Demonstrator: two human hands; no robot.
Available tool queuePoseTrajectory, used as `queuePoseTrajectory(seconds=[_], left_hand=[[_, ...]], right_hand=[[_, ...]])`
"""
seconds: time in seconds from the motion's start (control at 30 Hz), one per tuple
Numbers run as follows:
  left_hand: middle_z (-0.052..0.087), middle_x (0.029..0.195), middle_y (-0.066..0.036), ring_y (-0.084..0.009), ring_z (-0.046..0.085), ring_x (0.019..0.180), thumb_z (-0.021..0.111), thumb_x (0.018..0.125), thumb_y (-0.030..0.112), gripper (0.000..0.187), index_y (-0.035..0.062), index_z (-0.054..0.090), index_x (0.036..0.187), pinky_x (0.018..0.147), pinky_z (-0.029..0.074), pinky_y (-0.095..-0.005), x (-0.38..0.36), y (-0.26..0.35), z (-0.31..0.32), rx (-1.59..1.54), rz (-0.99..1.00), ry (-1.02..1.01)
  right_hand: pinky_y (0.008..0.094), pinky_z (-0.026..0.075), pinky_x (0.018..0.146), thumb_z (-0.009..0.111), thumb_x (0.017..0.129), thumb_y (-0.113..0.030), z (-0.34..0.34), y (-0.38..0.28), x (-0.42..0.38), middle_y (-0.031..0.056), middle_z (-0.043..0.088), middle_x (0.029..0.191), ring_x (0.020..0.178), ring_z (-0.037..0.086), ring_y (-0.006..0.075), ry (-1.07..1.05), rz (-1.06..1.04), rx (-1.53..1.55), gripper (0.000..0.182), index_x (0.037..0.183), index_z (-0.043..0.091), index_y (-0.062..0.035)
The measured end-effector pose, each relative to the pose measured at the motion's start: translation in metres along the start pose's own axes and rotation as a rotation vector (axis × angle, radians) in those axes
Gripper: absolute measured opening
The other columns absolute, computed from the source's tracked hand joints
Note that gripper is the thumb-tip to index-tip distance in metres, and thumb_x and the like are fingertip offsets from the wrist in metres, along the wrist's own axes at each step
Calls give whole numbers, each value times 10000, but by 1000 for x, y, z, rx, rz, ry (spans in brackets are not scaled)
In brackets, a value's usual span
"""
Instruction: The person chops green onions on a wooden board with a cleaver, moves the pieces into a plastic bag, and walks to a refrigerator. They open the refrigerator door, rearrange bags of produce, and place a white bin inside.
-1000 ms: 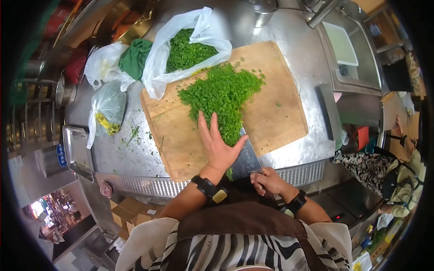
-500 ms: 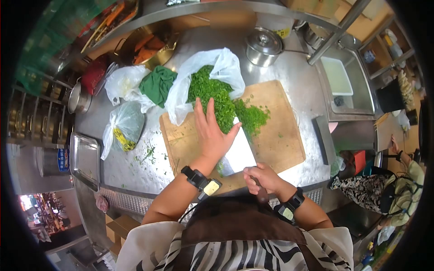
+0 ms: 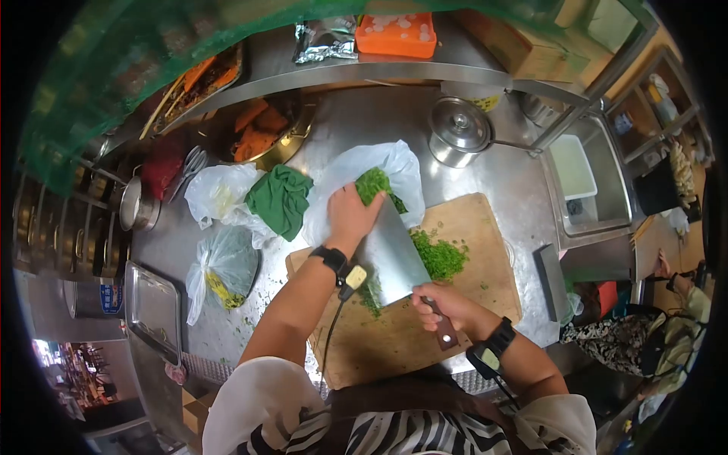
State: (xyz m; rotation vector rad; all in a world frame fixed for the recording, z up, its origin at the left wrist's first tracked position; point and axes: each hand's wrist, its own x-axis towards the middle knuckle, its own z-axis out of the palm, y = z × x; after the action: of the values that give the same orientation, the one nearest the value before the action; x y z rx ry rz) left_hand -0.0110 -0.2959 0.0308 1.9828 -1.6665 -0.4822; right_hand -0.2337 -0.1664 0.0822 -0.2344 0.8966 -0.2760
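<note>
My right hand (image 3: 446, 309) grips the dark handle of a wide cleaver (image 3: 396, 262), its blade pointing away from me over the cutting board (image 3: 462, 334). My left hand (image 3: 353, 216) is closed around chopped green herbs (image 3: 373, 182), thumb against the blade's far end, at the mouth of a white plastic bag (image 3: 406, 163). More herbs show inside the bag. To the right of the blade, a small chopped pile (image 3: 441, 258) lies on the board. Some bits also sit by the blade's near left side. My left fingertips are partly hidden.
A green cloth (image 3: 280, 201) and tied plastic bags (image 3: 224, 265) lie to the left, near a metal tray (image 3: 154, 311). A lidded pot (image 3: 459, 129) stands behind, below a shelf holding an orange container (image 3: 396, 36). A sink (image 3: 599, 182) and another person (image 3: 667, 326) are at right.
My left hand has gone from spread over the herbs to closed around some at the bag. The cleaver has shifted forward against the left hand. My view has tilted up, showing more shelf.
</note>
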Motion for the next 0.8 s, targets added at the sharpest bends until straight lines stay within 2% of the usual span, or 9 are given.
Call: queuePoseTrajectory(seconds=[0.07, 0.13, 0.27, 0.47, 0.53, 0.57, 0.67, 0.73, 0.8], left_hand=[[561, 1089, -260, -431, 490, 1069, 756, 696, 410, 740, -36, 490, 1223, 933, 373, -505, 19, -19, 9, 86, -74, -101], [557, 1121, -253, -409, 481, 1094, 772, 667, 393, 667, -2, 567, 1163, 965, 346, -501, 29, -32, 16, 129, 63, 235], [655, 944, -177, -373, 555, 961, 749, 687, 416, 539, 56, 646, 1075, 901, 386, -451, 28, -36, 12, 154, 165, 214], [666, 960, -183, -369, 573, 955, 657, 818, 268, 318, 54, 669, 1054, 894, 400, -437, 19, -37, 4, 60, 295, 316], [604, 1120, -233, -415, 516, 1073, 595, 861, 158, 268, 17, 652, 1082, 956, 387, -483, 21, -36, -3, -315, -4, -5], [604, 1120, -233, -415, 516, 1073, 595, 861, 158, 268, 17, 652, 1082, 956, 387, -483, 18, -36, -6, -315, -6, -6], [604, 1137, -240, -409, 544, 1068, 547, 898, 126, 253, -21, 636, 1084, 931, 430, -457, -3, -37, -14, -151, 113, 73], [594, 1168, -235, -393, 534, 1118, 523, 917, 118, 252, -46, 621, 1082, 957, 427, -437, -27, -26, -26, -81, 401, 357], [597, 1161, -215, -364, 542, 1121, 514, 924, 90, 239, -56, 605, 1089, 982, 417, -406, -70, -13, -40, -280, 371, 256]], right_hand=[[315, 362, 427, 527, 888, -152, -3, 5, -22, 35, 438, 604, 432, 372, 130, 24, 0, 6, 145, 809, 512, -31], [317, 364, 422, 523, 900, -170, -8, 12, -41, 40, 436, 608, 424, 368, 126, 77, -5, 49, 164, 825, 508, -25], [317, 390, 411, 510, 917, -186, -13, 23, -58, 43, 441, 608, 421, 391, 129, 159, -96, 9, 179, 846, 499, -22], [326, 410, 415, 516, 928, -191, 3, 20, -51, 42, 449, 607, 419, 408, 143, 242, -206, -5, 205, 839, 489, -8], [326, 412, 418, 519, 932, -196, 8, 17, -50, 45, 454, 597, 423, 427, 152, 244, -213, -8, 216, 833, 493, -5], [321, 409, 413, 525, 931, -199, 9, 18, -53, 47, 460, 592, 418, 433, 154, 211, -214, -28, 219, 833, 498, -6], [310, 402, 400, 534, 931, -202, 3, 24, -61, 51, 468, 579, 406, 437, 152, 189, -207, -86, 223, 829, 508, -6], [304, 399, 392, 538, 932, -203, -8, 42, -76, 52, 470, 570, 398, 436, 148, 208, -197, -113, 225, 826, 515, -6], [296, 393, 381, 540, 929, -192, -24, 55, -94, 47, 463, 557, 386, 426, 138, 219, -178, -83, 215, 823, 526, -6]])
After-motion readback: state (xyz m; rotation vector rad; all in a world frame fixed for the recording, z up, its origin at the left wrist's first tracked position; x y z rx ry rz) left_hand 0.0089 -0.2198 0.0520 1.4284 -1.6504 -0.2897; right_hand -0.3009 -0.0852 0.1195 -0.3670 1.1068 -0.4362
